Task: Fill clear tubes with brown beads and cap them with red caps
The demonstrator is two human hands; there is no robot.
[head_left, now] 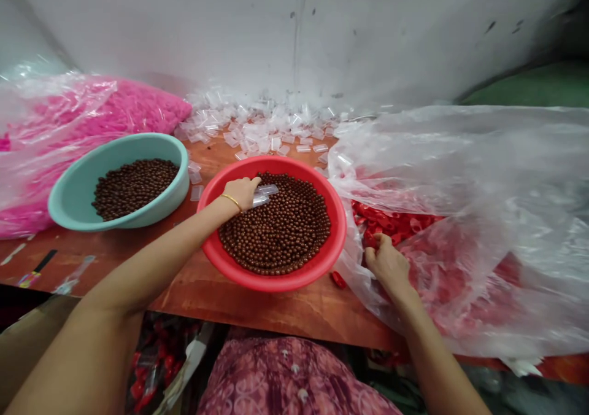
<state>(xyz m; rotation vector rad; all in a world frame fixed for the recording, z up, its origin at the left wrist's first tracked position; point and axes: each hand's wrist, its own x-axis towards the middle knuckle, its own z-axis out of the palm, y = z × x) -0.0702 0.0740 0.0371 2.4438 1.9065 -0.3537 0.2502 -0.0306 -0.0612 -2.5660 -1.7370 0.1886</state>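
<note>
Over the brown balls (280,231) in a red basin (339,218), my left hand (242,193) is closed on a small clear plastic case (267,190). A second clear piece seems to show just below it, partly hidden by the fingers. At the mouth of a clear plastic bag (453,157) on the right, the fingers of my right hand (390,266) pinch a small red plastic piece (369,238). More red plastic pieces (398,224) lie inside that bag beyond the hand.
A teal basin (64,203) with brown balls stands left, beside a bag of pink pieces (138,105). Clear cases (276,129) are heaped along the wall. One red piece (338,279) lies near the red basin. Below the table edge, a box holds red items (154,366).
</note>
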